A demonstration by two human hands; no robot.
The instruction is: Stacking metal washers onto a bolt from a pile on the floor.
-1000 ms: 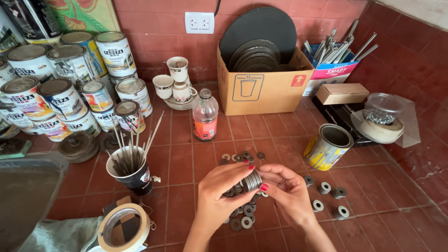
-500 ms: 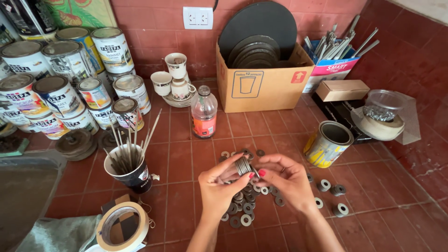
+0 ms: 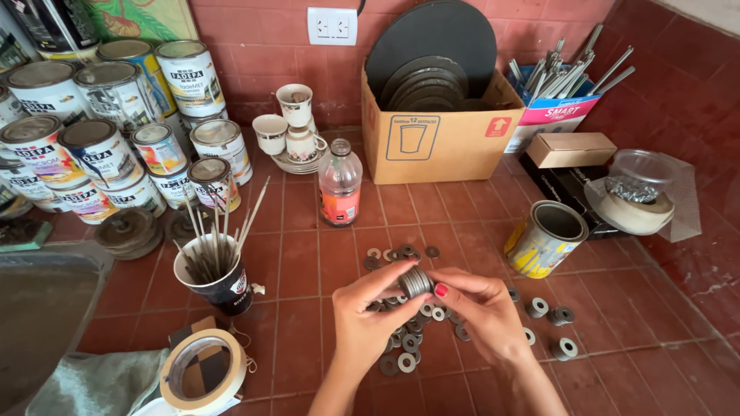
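A short stack of grey metal washers is pinched between both hands just above the loose pile of grey washers that lies on the red-tiled tabletop. The left hand closes thumb and forefinger on the stack's near end, and the right hand, with red-painted nails, presses fingertips against the other end; neither hand holds anything else. The stack is kept together only by that end pressure, so if either hand loosens or the stack bows, the rings would likely spill back into the pile and scatter. Some could roll away from the pile toward the open yellow-labelled tin can to its right, or toward the black cup of thin sticks to its left. How many washers the stack holds is hard to tell, since fingers cover part of it. A clear plastic bottle with an orange label beyond the pile looks less at risk.
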